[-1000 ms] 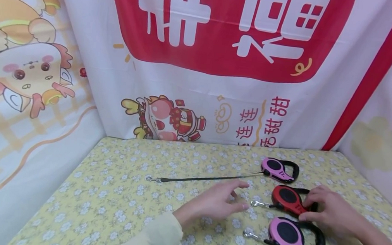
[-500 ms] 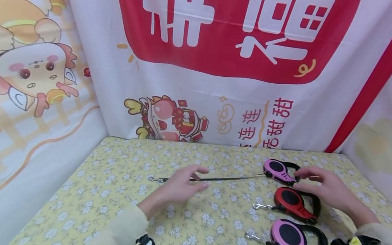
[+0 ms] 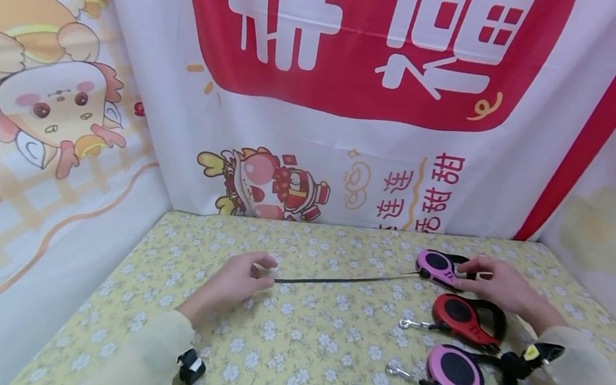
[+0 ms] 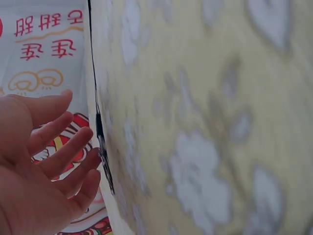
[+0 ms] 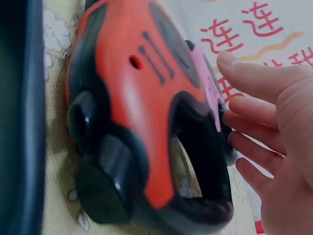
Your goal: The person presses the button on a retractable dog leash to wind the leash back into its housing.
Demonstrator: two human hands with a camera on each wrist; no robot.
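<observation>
The head view hides the clip (image 4: 105, 169) behind the left hand (image 3: 234, 281), but the left wrist view shows it — right by that hand, whose fingers are spread and hold nothing. The far pink leash (image 3: 436, 266) lies at the far right, its dark cord (image 3: 344, 279) running left. The right hand (image 3: 506, 284) is loose too, near its handle. Since half a second ago, the left hand has gone farther left.
</observation>
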